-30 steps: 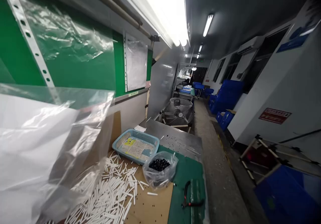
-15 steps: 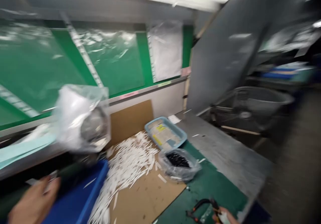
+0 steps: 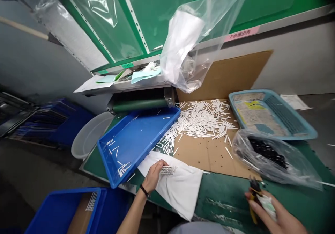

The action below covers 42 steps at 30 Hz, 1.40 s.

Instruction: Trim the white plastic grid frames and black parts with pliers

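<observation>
Pinching a white strip (image 3: 169,170) by its end, left hand (image 3: 154,174).
Seems light, flimsy: best gripped at edges; right hand (image 3: 277,216) clenching pliers (image 3: 253,188).

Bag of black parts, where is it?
Head view, right side: the bag of black parts lies between the light-blue basket and the right hand.

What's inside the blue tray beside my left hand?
A few loose white sticks lie scattered in the blue tray, mostly toward its near corner; the rest is bare floor. Whatever lies beneath the tray is covered.
</observation>
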Tool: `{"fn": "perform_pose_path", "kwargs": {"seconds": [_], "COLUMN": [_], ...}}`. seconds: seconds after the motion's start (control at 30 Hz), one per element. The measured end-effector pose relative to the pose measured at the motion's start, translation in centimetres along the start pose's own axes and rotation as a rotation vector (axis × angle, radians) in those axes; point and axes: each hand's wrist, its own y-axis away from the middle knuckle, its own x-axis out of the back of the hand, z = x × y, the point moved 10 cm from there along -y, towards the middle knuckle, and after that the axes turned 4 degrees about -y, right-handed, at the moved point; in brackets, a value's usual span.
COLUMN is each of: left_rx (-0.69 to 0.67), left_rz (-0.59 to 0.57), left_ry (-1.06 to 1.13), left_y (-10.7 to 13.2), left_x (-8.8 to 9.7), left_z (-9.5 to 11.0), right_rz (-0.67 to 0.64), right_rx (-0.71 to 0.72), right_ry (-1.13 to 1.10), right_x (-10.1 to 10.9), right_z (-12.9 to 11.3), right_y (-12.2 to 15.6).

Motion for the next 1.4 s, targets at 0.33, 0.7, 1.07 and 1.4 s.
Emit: {"fn": "perform_pose_path", "kwargs": {"seconds": [0.33, 0.7, 1.07, 1.4], "left_rx": [-0.079, -0.243, -0.269, -0.064], "left_rz": [0.346, 0.592, 0.493, 0.57], "left_ry": [-0.438, -0.536, -0.449, 0.037], "left_y": [1.2, 3.9, 6.4, 6.2], "left_x": [5.3, 1.9, 1.6, 1.3], "left_z": [-1.6, 1.5, -3.5, -7.1], "right_rz": [-0.232, -0.265, -0.653, -0.753], "right_rx": [-0.132, 0.038, 0.371, 0.375], "right_ry": [-0.06, -0.006, 0.328, 0.707], "right_x": [-6.0, -9.1, -18.5, -24.4], "right_z": [-3.8, -12.6, -23.5, -23.8], "right_y": [3.1, 4.4, 4.9, 3.5]}}
